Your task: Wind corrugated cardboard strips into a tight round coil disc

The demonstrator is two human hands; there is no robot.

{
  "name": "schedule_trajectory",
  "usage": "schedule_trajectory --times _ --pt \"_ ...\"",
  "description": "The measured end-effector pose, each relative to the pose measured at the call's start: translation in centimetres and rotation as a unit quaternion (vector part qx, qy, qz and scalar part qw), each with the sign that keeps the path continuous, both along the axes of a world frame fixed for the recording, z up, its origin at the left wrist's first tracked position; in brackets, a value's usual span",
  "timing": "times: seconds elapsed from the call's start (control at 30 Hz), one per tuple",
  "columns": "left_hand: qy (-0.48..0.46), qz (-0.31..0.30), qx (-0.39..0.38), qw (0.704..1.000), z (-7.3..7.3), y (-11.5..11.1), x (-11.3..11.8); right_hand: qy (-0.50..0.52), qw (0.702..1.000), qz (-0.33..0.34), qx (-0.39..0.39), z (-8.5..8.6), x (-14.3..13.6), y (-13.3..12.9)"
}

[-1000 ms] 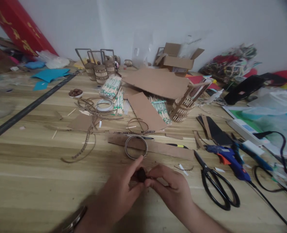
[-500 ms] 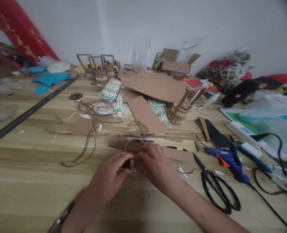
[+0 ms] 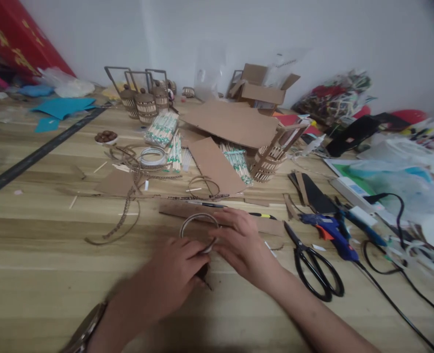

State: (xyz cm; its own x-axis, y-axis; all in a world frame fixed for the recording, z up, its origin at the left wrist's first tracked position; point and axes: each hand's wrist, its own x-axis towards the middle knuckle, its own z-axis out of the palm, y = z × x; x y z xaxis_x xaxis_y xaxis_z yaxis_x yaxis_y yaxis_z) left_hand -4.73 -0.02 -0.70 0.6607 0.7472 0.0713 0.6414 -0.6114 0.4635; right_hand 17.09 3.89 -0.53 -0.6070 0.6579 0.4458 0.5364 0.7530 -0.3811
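Observation:
A thin greyish-brown ring (image 3: 199, 215) is tilted between my two hands above the wooden table. The closed fingers of my left hand (image 3: 173, 272) press on its near edge. Under them shows a dark brown coiled piece (image 3: 203, 271), with a short end sticking out; its kind is unclear. My right hand (image 3: 241, 245) grips the ring's right side between thumb and fingers. Just beyond the ring lie a cardboard strip (image 3: 173, 208) and a pen (image 3: 211, 204).
Black scissors (image 3: 314, 264) and a blue glue gun (image 3: 330, 233) lie to the right. Braided cord (image 3: 123, 220) curls at left. Behind are wrapped stick bundles (image 3: 161, 128), cardboard sheets (image 3: 231, 122), small stick-sided baskets (image 3: 146, 108) and a bowl of brown beads (image 3: 107, 137).
My left hand has turned over, its fingers moving onto the ring's near edge and covering most of the dark coil. The ring tilts more. The view has shifted slightly.

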Motion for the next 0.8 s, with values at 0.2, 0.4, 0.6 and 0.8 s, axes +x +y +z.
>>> schedule_trajectory --times 0.2,0.4,0.6,0.8 --pt "0.029 -0.014 0.011 0.999 -0.1 0.0 0.7 0.070 0.996 -0.052 -0.025 -1.9 0.8 -0.4" --pt "0.044 0.039 0.020 0.998 -0.1 0.2 0.9 0.078 0.995 -0.066 -0.017 -1.7 1.0 -0.6" --pt "0.060 0.088 0.026 0.994 0.3 0.2 1.0 0.108 0.986 -0.109 -0.065 -1.6 1.0 -0.3" --pt "0.076 0.099 0.042 0.991 0.6 -0.2 1.2 0.050 0.979 -0.161 0.113 -1.3 0.9 -0.4"
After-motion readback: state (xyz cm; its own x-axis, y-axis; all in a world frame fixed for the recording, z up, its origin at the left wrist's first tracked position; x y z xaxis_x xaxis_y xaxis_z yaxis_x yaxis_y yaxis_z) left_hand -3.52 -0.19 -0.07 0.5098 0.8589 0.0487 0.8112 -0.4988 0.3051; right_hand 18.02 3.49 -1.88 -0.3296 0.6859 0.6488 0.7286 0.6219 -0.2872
